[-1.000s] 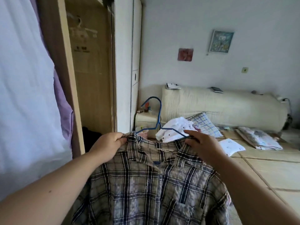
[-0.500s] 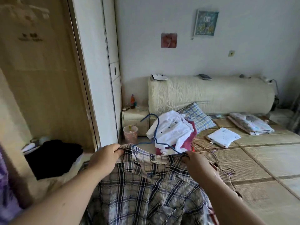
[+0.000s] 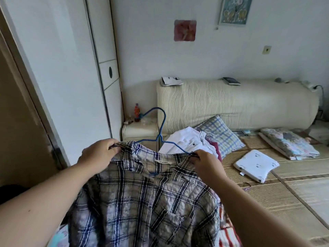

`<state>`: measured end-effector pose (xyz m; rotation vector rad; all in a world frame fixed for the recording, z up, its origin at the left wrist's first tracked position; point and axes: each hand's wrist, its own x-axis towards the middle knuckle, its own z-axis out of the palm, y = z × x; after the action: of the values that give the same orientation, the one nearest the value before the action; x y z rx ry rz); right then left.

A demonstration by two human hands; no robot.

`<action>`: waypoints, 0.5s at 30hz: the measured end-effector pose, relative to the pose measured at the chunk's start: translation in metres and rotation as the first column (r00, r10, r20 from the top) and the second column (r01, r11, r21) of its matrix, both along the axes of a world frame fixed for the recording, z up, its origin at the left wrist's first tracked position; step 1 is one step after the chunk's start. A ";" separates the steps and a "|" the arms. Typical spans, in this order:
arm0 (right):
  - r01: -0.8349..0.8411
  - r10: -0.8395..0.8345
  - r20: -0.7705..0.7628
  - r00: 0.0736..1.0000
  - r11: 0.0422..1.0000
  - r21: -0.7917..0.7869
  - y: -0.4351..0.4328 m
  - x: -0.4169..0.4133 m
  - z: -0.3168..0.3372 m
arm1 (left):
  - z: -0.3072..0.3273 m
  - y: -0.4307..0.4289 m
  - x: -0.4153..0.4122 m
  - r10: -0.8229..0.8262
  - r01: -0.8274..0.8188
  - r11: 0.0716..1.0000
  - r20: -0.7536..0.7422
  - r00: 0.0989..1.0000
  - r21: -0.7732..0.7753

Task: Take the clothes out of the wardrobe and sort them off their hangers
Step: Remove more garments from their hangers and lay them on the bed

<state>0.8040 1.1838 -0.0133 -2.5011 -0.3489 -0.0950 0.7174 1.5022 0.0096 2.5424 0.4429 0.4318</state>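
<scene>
A grey and blue plaid shirt point(image 3: 142, 198) hangs in front of me on a blue wire hanger point(image 3: 161, 129), whose hook rises above the collar. My left hand point(image 3: 97, 155) grips the shirt's left shoulder. My right hand point(image 3: 204, 162) pinches the right shoulder together with the hanger's end. Behind the shirt, a pile of clothes lies on the bed, with a white shirt point(image 3: 188, 140) on top and something dark red under it. The wardrobe point(image 3: 21, 122) stands open at the left.
A bed with a woven mat point(image 3: 277, 198) fills the right side, with a plaid pillow point(image 3: 220, 134), a white flat pad point(image 3: 254, 164) and a folded floral quilt point(image 3: 288, 145). A cream headboard point(image 3: 231, 104) and a small nightstand point(image 3: 140, 130) stand by the wall.
I have turned from the wardrobe toward the bed, carrying the plaid shirt on its hanger. Both hands keep their hold on the shoulders. The hanging clothes have left the view.
</scene>
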 end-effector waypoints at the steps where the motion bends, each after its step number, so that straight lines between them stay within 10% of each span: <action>1: 0.010 -0.010 -0.005 1.000 1.000 0.005 0.006 0.021 -0.004 | -0.004 0.008 0.025 0.001 -0.002 1.000 0.013 1.000 0.013; 15: 0.370 -0.370 -0.025 0.929 0.929 0.021 0.072 0.289 -0.040 | -0.013 0.063 0.404 -0.288 0.279 0.951 0.060 0.956 0.132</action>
<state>1.0935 1.2561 -0.0534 -2.5114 0.1378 -0.2229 1.1211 1.5657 -0.0035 2.6410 0.0185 0.4600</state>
